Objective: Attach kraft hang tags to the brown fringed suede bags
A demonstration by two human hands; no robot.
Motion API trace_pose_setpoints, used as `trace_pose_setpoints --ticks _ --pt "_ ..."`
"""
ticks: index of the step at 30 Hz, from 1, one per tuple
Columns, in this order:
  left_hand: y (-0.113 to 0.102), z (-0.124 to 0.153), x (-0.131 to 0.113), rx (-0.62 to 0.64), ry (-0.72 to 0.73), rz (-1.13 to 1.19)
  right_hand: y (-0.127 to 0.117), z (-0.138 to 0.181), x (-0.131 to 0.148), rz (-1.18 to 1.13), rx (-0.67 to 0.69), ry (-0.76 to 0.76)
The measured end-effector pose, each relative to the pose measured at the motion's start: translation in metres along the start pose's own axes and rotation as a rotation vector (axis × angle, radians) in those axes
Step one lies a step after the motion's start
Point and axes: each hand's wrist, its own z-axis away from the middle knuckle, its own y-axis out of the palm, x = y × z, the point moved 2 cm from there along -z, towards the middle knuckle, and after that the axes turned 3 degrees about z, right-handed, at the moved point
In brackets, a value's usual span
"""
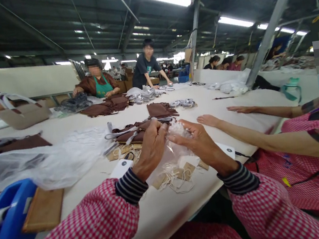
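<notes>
Above the near edge of the white table (200, 109), a clear plastic bag (170, 153) is gathered between my two hands. My left hand (153, 146) pinches its upper left side, thumb against fingers. Bunched white, translucent material (178, 128) shows at the top; I cannot tell whether it is the bag's mouth or something inside. From the other side, my right hand (200, 141) is closed on the same bag. Brown tags (182, 173) with white strings lie just below. Behind my left hand are brown fringed pieces (133, 135) with pale straps.
At left stand a blue tape dispenser (4, 214), a brown block (44, 208), white plastic sheeting (72, 156) and a beige handbag (25, 115). A co-worker's hands (210, 120) rest on the table at right. Further brown pieces (106, 105) lie near people opposite.
</notes>
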Motion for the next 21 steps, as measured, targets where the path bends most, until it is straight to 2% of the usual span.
trace_pose_setpoints --ticks 3,6,8,11,14,17,19,21 --pt "0.005 -0.001 0.018 -0.136 -0.055 0.139 -0.002 0.007 -0.012 -0.146 0.027 0.037" --pt "0.007 -0.004 0.036 -0.243 -0.144 0.292 0.004 0.031 -0.036 -0.466 -0.063 0.126" --pt "0.006 -0.007 0.043 -0.297 -0.179 0.355 0.016 0.052 -0.055 -0.633 -0.137 0.238" --pt "0.004 -0.011 0.044 -0.343 -0.216 0.396 0.044 0.075 -0.072 -0.629 -0.156 0.423" --pt "0.001 -0.013 0.039 -0.413 -0.213 0.405 0.066 0.080 -0.076 -0.610 -0.284 0.549" --pt "-0.005 -0.013 0.033 -0.482 -0.175 0.389 0.078 0.077 -0.073 -0.738 -0.409 0.633" --pt "-0.009 -0.012 0.032 -0.493 -0.154 0.365 0.083 0.073 -0.068 -0.788 -0.393 0.643" --pt "-0.011 -0.009 0.033 -0.478 -0.140 0.337 0.086 0.067 -0.060 -0.782 -0.338 0.579"
